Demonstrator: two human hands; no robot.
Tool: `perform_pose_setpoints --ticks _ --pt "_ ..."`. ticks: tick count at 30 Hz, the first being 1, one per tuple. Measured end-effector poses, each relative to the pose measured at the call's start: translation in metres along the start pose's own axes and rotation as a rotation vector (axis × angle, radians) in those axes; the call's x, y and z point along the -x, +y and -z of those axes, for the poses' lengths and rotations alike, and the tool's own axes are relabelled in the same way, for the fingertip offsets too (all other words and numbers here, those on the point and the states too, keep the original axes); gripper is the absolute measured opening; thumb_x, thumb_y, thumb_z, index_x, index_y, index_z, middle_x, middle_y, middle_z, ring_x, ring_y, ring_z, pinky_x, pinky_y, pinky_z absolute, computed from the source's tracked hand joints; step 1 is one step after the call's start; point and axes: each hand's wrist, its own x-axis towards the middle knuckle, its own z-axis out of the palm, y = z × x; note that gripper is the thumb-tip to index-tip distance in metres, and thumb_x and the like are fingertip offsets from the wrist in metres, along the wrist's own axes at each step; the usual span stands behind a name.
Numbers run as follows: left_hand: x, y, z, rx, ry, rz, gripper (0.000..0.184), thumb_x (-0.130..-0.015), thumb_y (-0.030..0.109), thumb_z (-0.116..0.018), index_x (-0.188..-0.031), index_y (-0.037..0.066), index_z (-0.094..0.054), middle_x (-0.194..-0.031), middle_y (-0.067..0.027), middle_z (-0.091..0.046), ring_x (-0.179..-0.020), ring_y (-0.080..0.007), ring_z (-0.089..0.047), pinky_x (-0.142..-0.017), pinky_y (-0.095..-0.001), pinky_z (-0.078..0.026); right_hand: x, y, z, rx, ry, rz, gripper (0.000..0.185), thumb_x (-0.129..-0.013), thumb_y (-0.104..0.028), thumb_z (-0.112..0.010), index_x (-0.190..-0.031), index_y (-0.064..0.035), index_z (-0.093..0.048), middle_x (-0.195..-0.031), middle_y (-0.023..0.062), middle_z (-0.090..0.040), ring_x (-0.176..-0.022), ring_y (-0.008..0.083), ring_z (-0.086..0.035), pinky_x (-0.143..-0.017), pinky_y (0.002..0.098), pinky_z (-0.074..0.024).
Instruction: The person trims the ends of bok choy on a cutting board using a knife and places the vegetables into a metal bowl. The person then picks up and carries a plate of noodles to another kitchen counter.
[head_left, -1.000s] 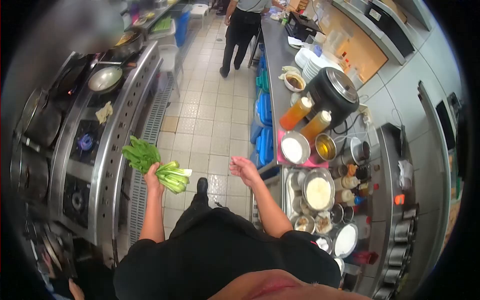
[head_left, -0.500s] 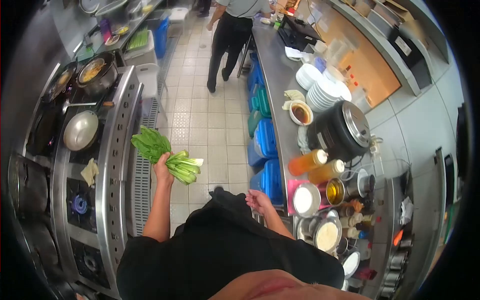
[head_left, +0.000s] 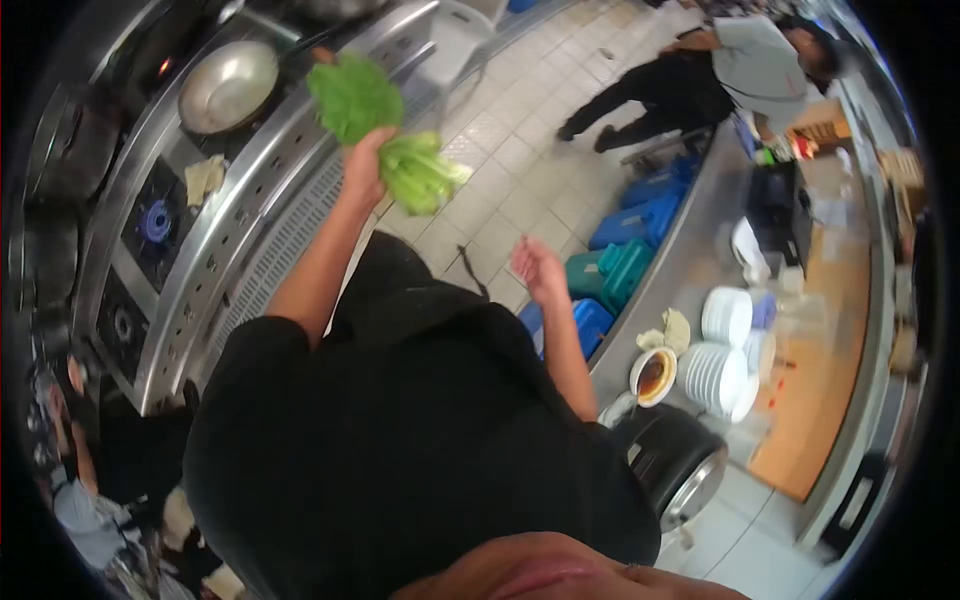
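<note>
From the head view, I see the left hand closed round the middle of a bunch of greens, held up beside the stove. Leaves stick out on one side of the fist, pale stems on the other. With one narrow grip and both ends free, an outer stem could slip out and drop to the floor, especially if the stalks are wet. The leaves reach out towards the pan; a low swing could brush its rim, or catch the blue flame on the near burner. The cloth lies close to that flame, so a nudge could push it in and scorch it.

The right hand is half open, fingers loosely curled, with nothing visible in it, near the bins beneath the desk. A careless elbow could knock the sauce bowl by the plates. Farther along, a person stands at the desk, and hurrying could end in a bump.
</note>
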Motion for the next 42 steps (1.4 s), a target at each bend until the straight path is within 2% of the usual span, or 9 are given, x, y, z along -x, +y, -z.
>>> perform_pose_setpoints --ticks 6,11,14,18,25,31,32,35,42 --pt "-0.098 -0.012 -0.069 0.047 -0.075 -0.059 0.032 -0.085 0.003 -0.061 -0.115 -0.006 -0.055 -0.099 -0.014 -0.065 -0.089 -0.0245 -0.066 -0.079 -0.0377 -0.057 -0.096 -0.11 -0.096 -0.115 -0.196 0.085 0.046 -0.099 -0.033 -0.054 -0.132 -0.002 -0.048 -0.115 0.0143 -0.061 -0.097 0.0236 -0.062 -0.084 0.0358 -0.0525" --pt "-0.187 -0.034 -0.138 -0.001 -0.315 0.09 0.034 -0.084 -0.001 -0.061 -0.118 -0.005 -0.055 -0.1 -0.0151 -0.066 -0.093 -0.0249 -0.066 -0.081 -0.0394 -0.058 -0.162 -0.17 -0.145 -0.276 -0.171 0.117 0.059 -0.1 -0.04 -0.049 -0.144 -0.0025 -0.036 -0.139 0.0191 -0.045 -0.12 0.029 -0.052 -0.1 0.0428 -0.0454" --pt "-0.234 -0.044 -0.185 -0.125 -0.492 0.197 0.035 -0.084 0.001 -0.064 -0.117 -0.005 -0.056 -0.098 -0.0141 -0.067 -0.093 -0.0253 -0.067 -0.081 -0.0375 -0.058 -0.213 -0.206 -0.151 -0.327 -0.215 0.213 0.057 -0.1 -0.042 -0.048 -0.144 -0.0076 -0.036 -0.144 0.0191 -0.041 -0.127 0.0295 -0.047 -0.106 0.0456 -0.0405" --pt "-0.29 -0.07 -0.24 -0.072 -0.5 0.22 0.026 -0.083 0.001 -0.064 -0.108 -0.004 -0.06 -0.09 -0.013 -0.067 -0.085 -0.0232 -0.067 -0.076 -0.0341 -0.057 -0.261 -0.262 -0.157 -0.324 -0.287 0.263 0.049 -0.1 -0.032 -0.049 -0.141 -0.0062 -0.039 -0.137 0.0164 -0.049 -0.126 0.0306 -0.049 -0.107 0.0441 -0.0398" --pt "-0.411 -0.125 -0.302 -0.151 -0.198 0.172 0.019 -0.082 0.0 -0.065 -0.1 -0.003 -0.061 -0.088 -0.0112 -0.066 -0.075 -0.021 -0.066 -0.068 -0.0341 -0.056 -0.357 -0.346 -0.136 -0.227 -0.205 0.28 0.045 -0.1 -0.02 -0.051 -0.139 -0.0017 -0.042 -0.132 0.0126 -0.054 -0.119 0.0254 -0.055 -0.101 0.0378 -0.0452" --pt "-0.473 -0.13 -0.38 -0.278 -0.18 -0.051 0.022 -0.08 -0.003 -0.068 -0.102 -0.003 -0.063 -0.09 -0.009 -0.067 -0.076 -0.019 -0.066 -0.069 -0.0318 -0.055 -0.453 -0.452 -0.122 0.329 -0.105 0.358 0.042 -0.095 -0.018 -0.06 -0.131 0.0015 -0.054 -0.112 0.0073 -0.064 -0.101 0.0125 -0.057 -0.087 0.0272 -0.0454" --pt "-0.484 -0.129 -0.391 -0.32 -0.183 -0.051 0.024 -0.078 0.003 -0.073 -0.099 -0.003 -0.064 -0.094 -0.0065 -0.066 -0.08 -0.0154 -0.064 -0.071 -0.0299 -0.052 -0.467 -0.471 -0.124 0.438 -0.112 0.38 0.042 -0.092 -0.021 -0.066 -0.127 0.0019 -0.059 -0.101 0.0042 -0.066 -0.087 0.0091 -0.056 -0.079 0.0242 -0.0447" --pt "-0.512 -0.124 -0.427 -0.5 -0.205 -0.207 0.023 -0.076 0.005 -0.074 -0.096 -0.002 -0.065 -0.089 -0.0058 -0.067 -0.079 -0.0151 -0.063 -0.07 -0.0301 -0.051 -0.505 -0.517 -0.133 0.573 -0.095 0.343 0.043 -0.086 -0.017 -0.07 -0.122 0.0036 -0.062 -0.093 0.0062 -0.069 -0.079 0.01 -0.061 -0.072 0.024 -0.048" --pt "-0.631 -0.162 -0.471 -0.503 -0.262 -0.227 0.025 -0.077 0.001 -0.074 -0.1 -0.002 -0.066 -0.093 -0.0067 -0.069 -0.082 -0.0146 -0.064 -0.075 -0.0286 -0.05 -0.612 -0.583 -0.124 0.58 -0.037 0.302 0.041 -0.081 -0.008 -0.061 -0.12 0.0054 -0.063 -0.087 0.0052 -0.068 -0.073 0.0089 -0.06 -0.066 0.0227 -0.0475"
